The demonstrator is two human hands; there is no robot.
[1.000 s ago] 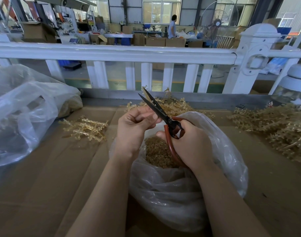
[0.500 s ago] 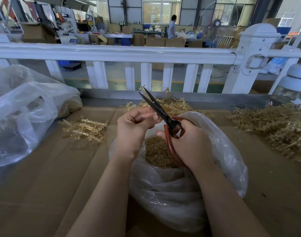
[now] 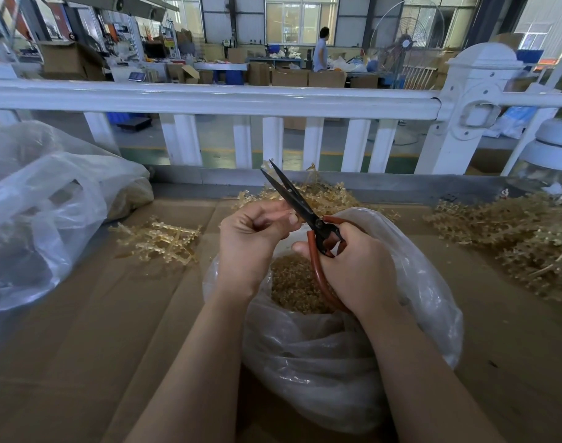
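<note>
My right hand (image 3: 356, 270) grips black scissors (image 3: 292, 196) by their red handles, blades slightly apart and pointing up to the left. My left hand (image 3: 251, 238) is curled beside the blades, its fingertips pinching a small pale plastic piece that is barely visible at the scissors' pivot. Both hands hover over an open clear plastic bag (image 3: 417, 282) holding small amber plastic bits (image 3: 289, 282).
Amber plastic sprue pieces lie in a left heap (image 3: 161, 239), behind the hands (image 3: 324, 195) and in a big pile at right (image 3: 516, 244). A large clear bag (image 3: 43, 206) fills the left. Cardboard (image 3: 81, 346) covers the table; a white railing (image 3: 209, 99) runs behind.
The scissors' tips have shifted slightly, and my left fingers have turned a little at the blades. Both arms stay in the same place over the bag.
</note>
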